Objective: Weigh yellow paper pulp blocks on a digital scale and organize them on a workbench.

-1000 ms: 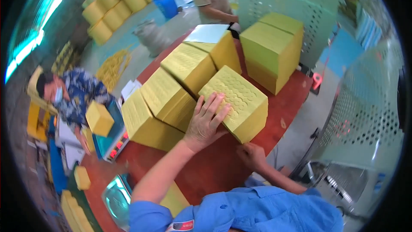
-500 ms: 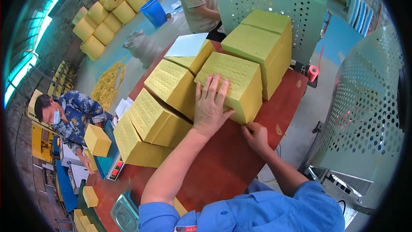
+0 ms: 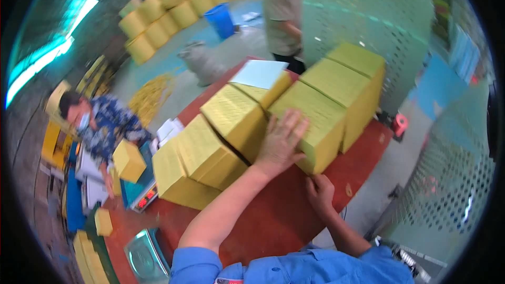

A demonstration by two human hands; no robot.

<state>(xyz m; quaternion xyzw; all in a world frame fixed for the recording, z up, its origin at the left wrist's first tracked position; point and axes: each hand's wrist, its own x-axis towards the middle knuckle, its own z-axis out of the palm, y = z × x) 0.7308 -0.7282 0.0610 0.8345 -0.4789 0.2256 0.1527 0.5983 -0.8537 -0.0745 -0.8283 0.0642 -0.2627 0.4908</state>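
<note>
My left hand (image 3: 282,141) lies with fingers spread over the top and left side of a yellow paper stack (image 3: 315,106), a tall block with wavy layered edges on top. At that stack's near lower corner, my right hand (image 3: 320,191) is curled closed, thumb side against the paper. Whatever its fingers may hold is hidden. Directly behind, in line with the stack, stand more yellow paper stacks (image 3: 336,80). To the left runs a second row of yellow paper stacks (image 3: 231,110), a narrow dark gap between the rows. A pale sheet (image 3: 259,73) covers the far one.
The red tabletop (image 3: 273,215) carries a digital scale (image 3: 142,192) with a yellow block (image 3: 129,161), and another scale (image 3: 147,255). A masked person (image 3: 113,121) sits left; another person (image 3: 281,16) stands beyond. Perforated green guards (image 3: 363,26) border the far and right sides.
The stack under my hands has shifted away and to the right, now lining up against the stacks behind it. My hands moved with it, and the whole view has swung slightly left.
</note>
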